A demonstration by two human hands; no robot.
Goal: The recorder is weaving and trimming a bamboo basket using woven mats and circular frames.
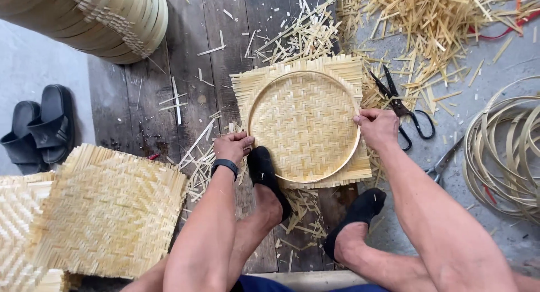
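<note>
Dark wooden planks [225, 44] run under you, littered with pale bamboo offcuts [427, 22] that pile thickest toward one o'clock. At the centre lies a woven bamboo mat [306, 123] with a round bamboo hoop [250, 109] seated on it, the mat's ragged square corners sticking out past the ring.

Your left hand [232, 147] grips the hoop's rim at about eight o'clock, fingers curled and pressed together over the edge. Your right hand [376, 128] holds the rim at three o'clock, thumb and fingers pinching it. Your left foot in a black sock [263, 171] rests on the mat's edge at seven o'clock, seemingly pinning it, though the contact is hard to judge.

Black-handled scissors [405, 109] lie just beside your right hand, at three o'clock. Coiled bamboo strips [506, 151] sit farther right. A stack of woven mats [107, 213] lies at eight o'clock, black sandals [42, 129] at nine, stacked finished baskets [107, 19] at eleven.
</note>
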